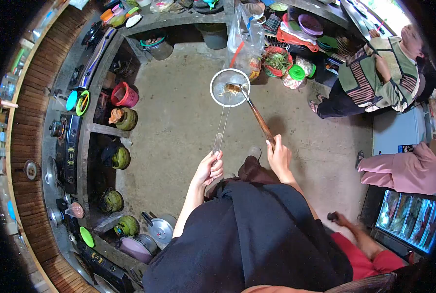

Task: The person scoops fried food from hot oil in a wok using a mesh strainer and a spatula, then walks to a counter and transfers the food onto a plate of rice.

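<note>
My left hand [209,169] is closed round the metal handle of a round strainer [222,101] with a white rim. The strainer is held out ahead of me above the floor. In my right hand [279,157] is a wooden-handled spatula [260,118], gripped near the end of its handle. Its head lies over the strainer's mesh, with a small brown piece on or under it. Whether the head touches the mesh I cannot tell.
Concrete counters with stoves [70,154] run along the left, green gas cylinders [122,118] beneath. A pressure cooker [161,229] stands on the floor at lower left. Baskets of greens [278,60] and a plastic bag [242,44] sit ahead. People [379,73] are on the right.
</note>
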The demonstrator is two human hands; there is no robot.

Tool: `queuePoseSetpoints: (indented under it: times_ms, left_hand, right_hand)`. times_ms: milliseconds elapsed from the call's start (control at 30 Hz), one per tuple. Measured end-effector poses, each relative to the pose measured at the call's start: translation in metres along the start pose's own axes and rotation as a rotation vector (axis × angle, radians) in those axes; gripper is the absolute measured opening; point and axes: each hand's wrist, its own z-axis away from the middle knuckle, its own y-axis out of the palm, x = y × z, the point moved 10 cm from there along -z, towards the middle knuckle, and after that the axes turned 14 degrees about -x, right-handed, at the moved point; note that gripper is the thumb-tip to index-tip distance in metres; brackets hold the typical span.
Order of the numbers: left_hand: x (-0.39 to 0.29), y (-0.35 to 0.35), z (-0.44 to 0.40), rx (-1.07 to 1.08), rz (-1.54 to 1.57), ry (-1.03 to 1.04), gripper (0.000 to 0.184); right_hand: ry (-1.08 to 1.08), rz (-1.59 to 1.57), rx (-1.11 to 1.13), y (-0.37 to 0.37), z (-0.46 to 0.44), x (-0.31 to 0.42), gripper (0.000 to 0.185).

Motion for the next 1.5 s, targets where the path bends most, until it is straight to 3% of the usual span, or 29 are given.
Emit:
queuePoseSetpoints:
  times_ms: [700, 900, 1500]
  left_hand:
    - [-0.045, 0.097, -0.133, -0.017, -0.002, 0.049, 0.019]
    - [-0.063, 0.106, -0.162, -0.067, 0.000, 0.005, 0.019]
    - [-0.182, 0.138, -0.273, 0.120, -0.246, -0.236, 0.020]
  right_hand:
    - [0.098, -0.152, 0.023, 0.025, -0.160, -0.067, 0.021]
    - [0.138, -0.185, 0.015, 0.032, -0.189, -0.068, 0.021]
    - [0.328, 0.033, -0.136, 0.067, -0.289, -0.086, 0.022]
